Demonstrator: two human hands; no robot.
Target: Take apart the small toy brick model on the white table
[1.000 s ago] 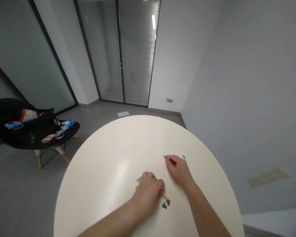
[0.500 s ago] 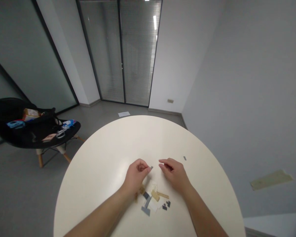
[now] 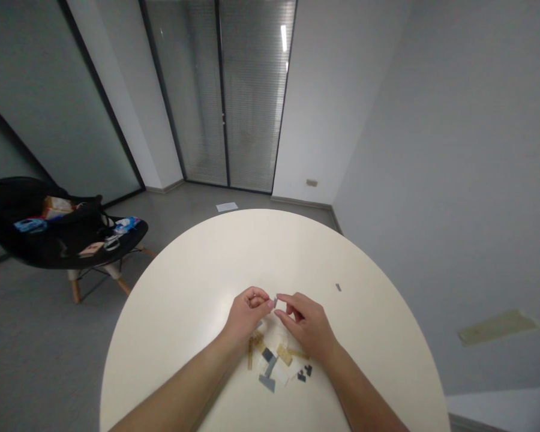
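Observation:
Above the round cream table [image 3: 198, 282], my left hand [image 3: 246, 312] pinches a small grey piece [image 3: 275, 302] between thumb and forefinger. My right hand [image 3: 306, 324] faces it from the right, fingers curled, fingertips touching or nearly touching the same piece. Below both hands lies a small heap of flat tan, grey, white and black pieces [image 3: 276, 363] on the table, partly hidden by my wrists.
A single small grey piece [image 3: 338, 287] lies apart at the table's right. A black chair [image 3: 49, 240] with assorted items on it stands at the left. Glass doors with blinds [image 3: 234, 90] are at the back; a white sheet [image 3: 227, 207] lies on the floor.
My left hand lifted off the heap with a grey piece, uncovering the pieces beneath. My right hand moved left and closed in until its fingertips met the piece.

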